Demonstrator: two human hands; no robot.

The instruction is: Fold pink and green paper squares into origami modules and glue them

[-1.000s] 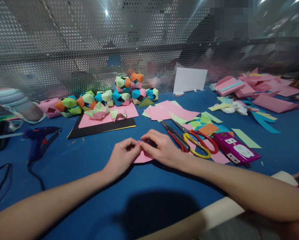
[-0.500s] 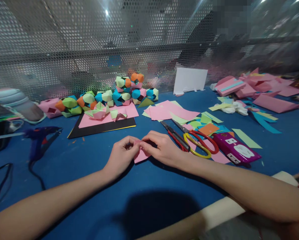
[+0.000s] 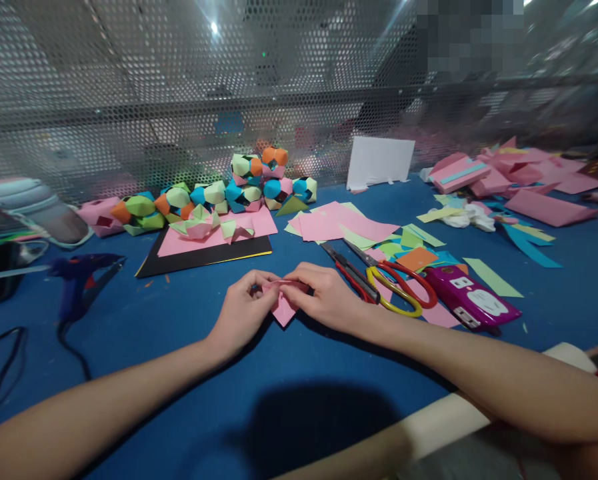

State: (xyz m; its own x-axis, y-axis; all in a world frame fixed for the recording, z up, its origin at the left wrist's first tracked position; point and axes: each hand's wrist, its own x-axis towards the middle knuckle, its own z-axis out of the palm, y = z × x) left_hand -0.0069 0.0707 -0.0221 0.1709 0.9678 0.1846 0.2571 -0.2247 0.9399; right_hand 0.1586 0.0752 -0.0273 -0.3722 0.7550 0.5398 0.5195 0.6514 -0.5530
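A small folded piece of pink paper (image 3: pixel 285 312) is pinched between my two hands, low over the blue table (image 3: pixel 193 407), one corner pointing toward me. My left hand (image 3: pixel 243 310) grips its left side with thumb and fingers closed. On the other side, my right hand (image 3: pixel 323 298) pinches the paper too, its thumb close to the left thumb. The fingers hide the paper's far part. Just right of my right hand lie a red and black box cutter (image 3: pixel 351 273) and scissors (image 3: pixel 403 293) with yellow and red handles.
Folded paper balls (image 3: pixel 243 193) stand stacked at the back, behind a black sheet (image 3: pixel 209 261). A glue gun (image 3: pixel 76 273) and a bottle (image 3: pixel 43 210) are at left. Right are a purple case (image 3: pixel 471 297), paper scraps (image 3: pixel 419 258) and a pink paper pile (image 3: pixel 529 170).
The pink paper has turned between my fingers, so that a pointed corner now faces me instead of a straight edge. Both hands stay nearly in place.
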